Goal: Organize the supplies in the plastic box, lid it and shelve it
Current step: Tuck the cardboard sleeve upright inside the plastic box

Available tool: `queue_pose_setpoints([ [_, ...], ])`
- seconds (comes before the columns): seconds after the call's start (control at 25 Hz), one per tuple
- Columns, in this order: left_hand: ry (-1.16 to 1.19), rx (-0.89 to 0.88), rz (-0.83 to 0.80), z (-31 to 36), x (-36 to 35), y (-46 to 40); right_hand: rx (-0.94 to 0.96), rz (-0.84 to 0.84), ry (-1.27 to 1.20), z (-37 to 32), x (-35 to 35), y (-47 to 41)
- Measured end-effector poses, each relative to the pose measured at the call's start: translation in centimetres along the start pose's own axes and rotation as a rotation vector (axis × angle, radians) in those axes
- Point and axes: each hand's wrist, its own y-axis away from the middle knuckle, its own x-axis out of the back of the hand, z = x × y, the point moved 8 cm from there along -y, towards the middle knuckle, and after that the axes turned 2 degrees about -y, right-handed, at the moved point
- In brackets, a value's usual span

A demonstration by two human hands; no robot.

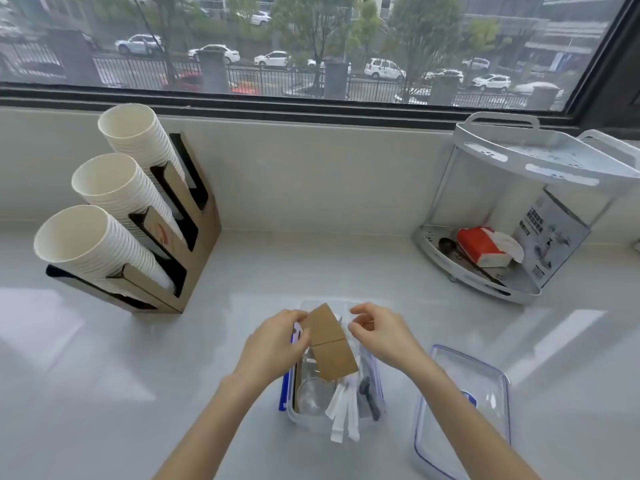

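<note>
A clear rectangular plastic box (pixel 334 415) with blue side clips sits on the pale glossy counter (pixel 138 358), near the front edge at the centre. Both hands are over its far half. The left hand (pixel 273 344) pinches the left edge of a flat brown cardboard piece (pixel 330 342), which stands tilted above the box. The right hand (pixel 379 332) hovers just right of the cardboard with fingers curled and thumb close to forefinger; whether it grips anything I cannot tell. Inside the box lie white paper-wrapped sticks (pixel 343 410), some poking over the near wall, and a small black utensil (pixel 369 396). The clear blue-rimmed lid (pixel 464 407) lies flat on the counter just right of the box. Far left stands a wooden cup holder (pixel 194 244) with 3 stacks of white paper cups (pixel 104 188). Far right is a white 2-tier plastic corner shelf (pixel 540 168) holding a red tissue pack (pixel 479 245).
</note>
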Motion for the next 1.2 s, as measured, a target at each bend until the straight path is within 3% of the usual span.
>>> queue_pose_setpoints([
  [0.36, -0.103, -0.048, -0.145, -0.3, -4.7, -0.8, -0.087, -0.064, 0.018, 2.8, -3.9, -1.7],
  [0.68, -0.121, -0.058, -0.191, -0.3, -6.6, -0.6, -0.01, -0.005, -0.083, 2.3, -4.7, -1.4],
  [0.8, -0.091, -0.067, -0.183, -0.1, -6.4, -0.6, 0.034, 0.063, -0.135, 1.4, -4.1, -1.4],
  [1.2, 0.216, -0.138, -0.18, -0.6, -3.8, 0.5, 0.077, 0.06, -0.264, -1.8, -3.6, -0.6],
])
